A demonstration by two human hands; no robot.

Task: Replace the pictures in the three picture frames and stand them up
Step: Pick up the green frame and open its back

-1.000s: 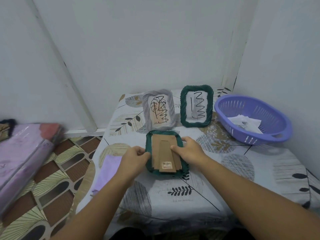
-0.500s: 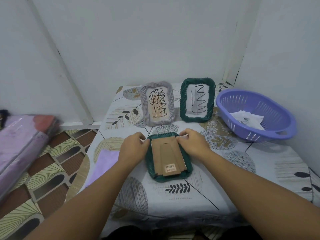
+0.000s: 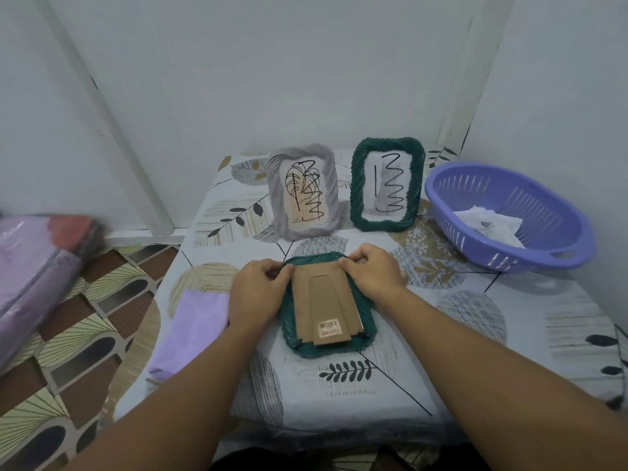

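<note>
- Here, your bench [image 3: 475, 351] wears a leaf-and-circle patterned cloth and sits in a corner of plain white walls, with patterned floor tiles [image 3: 68, 351] off to the left of your hands.
- Both your forearms reach forward from the near edge and converge on the face-down green frame [image 3: 368, 329] lying flat in the middle of the bench.
- Your left hand [image 3: 260, 294] rests on the frame's left side, fingers curled in at its far left corner.
- Your right hand [image 3: 372, 271] sits on the far right corner, fingers bent and pinching at the top edge of the cardboard backing [image 3: 323, 307].
- Both hands are closed down on the frame, one at each far corner, with the backing and its folded stand showing between them.
- Beyond your hands, a grey frame [image 3: 303, 195] and a second green frame [image 3: 388, 184] stand upright, each showing a scribbled picture.
- Right of your right hand, well apart, a purple basket [image 3: 509, 246] holds white papers [image 3: 489, 222].
- Just left of your left hand lies a lilac cloth [image 3: 190, 331].
</note>
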